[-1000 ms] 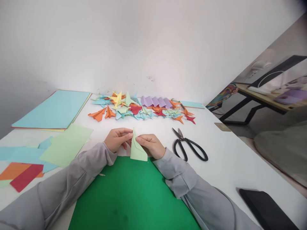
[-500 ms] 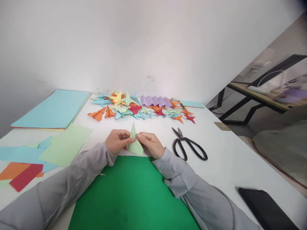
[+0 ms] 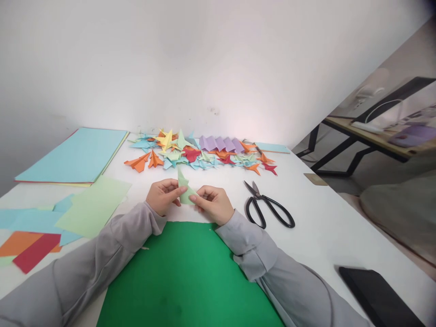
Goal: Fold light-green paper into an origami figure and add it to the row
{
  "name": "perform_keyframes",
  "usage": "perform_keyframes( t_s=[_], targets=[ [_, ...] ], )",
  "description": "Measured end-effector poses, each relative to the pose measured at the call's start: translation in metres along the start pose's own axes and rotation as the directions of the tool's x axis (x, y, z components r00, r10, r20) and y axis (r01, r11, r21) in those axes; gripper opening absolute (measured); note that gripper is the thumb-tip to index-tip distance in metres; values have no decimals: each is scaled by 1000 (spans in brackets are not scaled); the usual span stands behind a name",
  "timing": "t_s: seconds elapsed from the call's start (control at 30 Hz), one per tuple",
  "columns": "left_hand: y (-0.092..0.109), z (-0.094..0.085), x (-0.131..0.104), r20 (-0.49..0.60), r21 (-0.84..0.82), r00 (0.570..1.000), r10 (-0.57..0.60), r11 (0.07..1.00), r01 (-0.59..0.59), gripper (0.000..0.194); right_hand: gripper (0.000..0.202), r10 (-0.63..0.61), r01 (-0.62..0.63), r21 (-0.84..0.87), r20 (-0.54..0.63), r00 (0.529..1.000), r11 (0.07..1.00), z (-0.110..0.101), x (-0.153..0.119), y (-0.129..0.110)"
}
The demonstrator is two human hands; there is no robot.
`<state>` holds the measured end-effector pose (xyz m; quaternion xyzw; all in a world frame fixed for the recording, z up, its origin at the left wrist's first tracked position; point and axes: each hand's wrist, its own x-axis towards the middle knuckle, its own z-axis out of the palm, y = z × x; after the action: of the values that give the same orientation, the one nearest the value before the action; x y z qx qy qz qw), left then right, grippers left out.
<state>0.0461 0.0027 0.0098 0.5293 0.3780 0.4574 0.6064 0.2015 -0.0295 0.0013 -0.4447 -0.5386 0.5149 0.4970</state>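
A small pale green piece of folded paper (image 3: 185,194) is held up above the far edge of a green sheet (image 3: 190,277). My left hand (image 3: 164,196) pinches its left side between thumb and fingers. On the lower right corner of the paper, my right hand (image 3: 214,203) is closed in a pinch. The paper has a tall pointed tip at the upper left. Black-handled scissors (image 3: 260,200) lie to the right of my right hand, blades partly apart.
Folded colourful paper shapes (image 3: 192,154) line the wall, with a pleated purple paper (image 3: 221,144) among them. Large blue sheets (image 3: 73,154) are stacked at the back left, cut pieces (image 3: 93,206) nearer. A black flat device (image 3: 378,295) rests at the front right.
The pale green paper has turned and shifted left, its tip now further left. My left hand has moved slightly left, and my right fingers now grip a lower corner.
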Motion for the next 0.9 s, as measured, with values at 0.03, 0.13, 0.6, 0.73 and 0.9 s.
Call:
perform_keyframes(
  t_s=[0.03,0.13,0.6,0.73,0.9],
  targets=[
    [0,0,0,-2,-4,1000,0,1000,0,26,28,-6,6,-2,-9,1000,1000,0,0,0],
    [0,0,0,-11,-5,1000,-1,1000,1,26,28,-18,18,-16,-24,1000,1000,0,0,0],
    [4,2,-1,-1,19,1000,-1,1000,1,27,33,9,-8,-38,28,1000,999,-1,-1,-4],
    [5,4,-2,37,72,999,-4,997,2,28,39,10,-4,-117,51,999,993,1,-2,-7],
    [7,5,-3,28,115,999,-28,993,25,30,40,10,-4,-200,28,1000,980,2,-5,-8]
  ],
)
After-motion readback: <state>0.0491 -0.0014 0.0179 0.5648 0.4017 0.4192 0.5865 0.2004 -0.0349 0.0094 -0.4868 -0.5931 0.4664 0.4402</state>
